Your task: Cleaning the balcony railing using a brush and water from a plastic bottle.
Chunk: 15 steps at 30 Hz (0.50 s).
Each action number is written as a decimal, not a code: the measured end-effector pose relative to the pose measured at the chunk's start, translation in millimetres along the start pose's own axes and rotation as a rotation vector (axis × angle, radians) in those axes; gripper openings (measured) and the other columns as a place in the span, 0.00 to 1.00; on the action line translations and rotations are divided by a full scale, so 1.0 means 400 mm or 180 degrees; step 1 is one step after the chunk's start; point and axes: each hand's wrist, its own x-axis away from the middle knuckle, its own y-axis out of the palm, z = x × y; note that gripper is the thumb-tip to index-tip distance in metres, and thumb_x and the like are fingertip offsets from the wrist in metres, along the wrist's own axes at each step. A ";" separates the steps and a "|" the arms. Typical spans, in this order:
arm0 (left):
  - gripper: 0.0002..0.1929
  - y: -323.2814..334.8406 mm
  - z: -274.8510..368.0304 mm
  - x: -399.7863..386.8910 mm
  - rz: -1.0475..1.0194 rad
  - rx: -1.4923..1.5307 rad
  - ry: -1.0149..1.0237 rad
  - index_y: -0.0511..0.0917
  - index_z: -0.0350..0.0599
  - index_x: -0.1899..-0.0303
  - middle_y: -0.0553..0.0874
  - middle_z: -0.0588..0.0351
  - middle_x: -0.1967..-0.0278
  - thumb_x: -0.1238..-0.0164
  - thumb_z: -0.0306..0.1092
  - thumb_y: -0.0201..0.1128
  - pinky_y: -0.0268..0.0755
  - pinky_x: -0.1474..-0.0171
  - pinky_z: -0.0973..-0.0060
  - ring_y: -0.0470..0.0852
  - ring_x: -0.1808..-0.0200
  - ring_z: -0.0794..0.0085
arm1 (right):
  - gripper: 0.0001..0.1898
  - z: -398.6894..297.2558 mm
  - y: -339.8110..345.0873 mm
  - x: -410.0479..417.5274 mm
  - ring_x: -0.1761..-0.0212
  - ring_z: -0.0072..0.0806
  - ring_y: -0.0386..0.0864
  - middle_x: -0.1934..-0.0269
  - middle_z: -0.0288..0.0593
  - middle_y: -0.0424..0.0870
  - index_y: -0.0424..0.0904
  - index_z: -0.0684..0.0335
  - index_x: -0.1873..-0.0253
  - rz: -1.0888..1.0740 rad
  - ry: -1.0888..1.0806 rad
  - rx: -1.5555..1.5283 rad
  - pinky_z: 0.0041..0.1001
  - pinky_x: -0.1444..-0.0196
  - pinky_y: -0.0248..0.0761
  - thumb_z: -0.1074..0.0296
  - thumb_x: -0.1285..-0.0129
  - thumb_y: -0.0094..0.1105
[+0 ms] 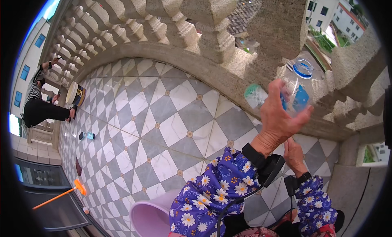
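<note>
My left hand (277, 120) is wrapped around a clear plastic bottle (301, 97) in front of the stone balusters. The bottle's mouth is uncapped, with a blue ring at the neck and blue patches on its body. Just left of my fingers is a green and white bristly scrubber (256, 95), by the balustrade's base; whether my hand touches it I cannot tell. Lower and to the right, my right hand (294, 157) is over the tiled floor, its fingertips partly hidden behind my left hand. Nothing shows in it, but its grip is unclear.
A stone balustrade (211, 37) curves around the balcony. A lilac bucket (144, 217) stands beside my left arm. At far left, a person in a striped top (33, 93) is by the railing, near a paint bucket (76, 94). An orange-handled floor tool (80, 188) crosses the lower left.
</note>
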 end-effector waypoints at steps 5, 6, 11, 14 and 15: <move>0.35 0.061 0.016 -0.007 -0.0023 0.0129 0.0246 0.60 0.41 0.49 0.78 0.51 0.65 0.57 0.39 0.74 0.74 0.61 0.72 0.79 0.65 0.68 | 0.07 -0.066 0.020 -0.165 0.68 0.56 0.75 0.75 0.56 0.76 0.69 0.65 0.63 0.0086 -0.0621 0.0220 0.49 0.68 0.65 0.67 0.36 0.48; 0.36 0.057 0.020 -0.006 -0.0011 0.0054 0.0296 0.60 0.41 0.49 0.78 0.51 0.66 0.57 0.39 0.74 0.74 0.61 0.71 0.79 0.66 0.68 | 0.07 -0.079 0.033 -0.183 0.68 0.56 0.75 0.75 0.56 0.76 0.69 0.65 0.63 0.0002 -0.0683 0.0278 0.49 0.68 0.66 0.67 0.36 0.48; 0.37 0.036 -0.001 0.027 -0.0152 -0.0157 0.0235 0.60 0.40 0.48 0.77 0.50 0.65 0.57 0.40 0.74 0.74 0.61 0.70 0.79 0.66 0.67 | 0.07 0.040 0.017 -0.065 0.68 0.55 0.76 0.74 0.55 0.76 0.69 0.64 0.62 -0.0208 -0.0700 0.0648 0.48 0.68 0.66 0.67 0.35 0.48; 0.38 0.043 0.001 0.042 -0.0326 -0.0098 0.0412 0.61 0.39 0.47 0.75 0.49 0.62 0.59 0.40 0.74 0.73 0.61 0.70 0.79 0.65 0.65 | 0.06 0.117 -0.112 0.028 0.69 0.54 0.76 0.72 0.53 0.77 0.71 0.63 0.62 0.0071 -0.0484 0.0666 0.47 0.68 0.67 0.66 0.36 0.49; 0.38 0.060 0.021 0.037 -0.0470 -0.0033 0.0445 0.61 0.39 0.47 0.74 0.49 0.61 0.59 0.41 0.74 0.73 0.61 0.71 0.79 0.64 0.64 | 0.06 0.147 -0.161 0.041 0.69 0.54 0.76 0.72 0.53 0.77 0.71 0.63 0.62 0.0120 -0.0442 0.0758 0.47 0.68 0.67 0.66 0.36 0.49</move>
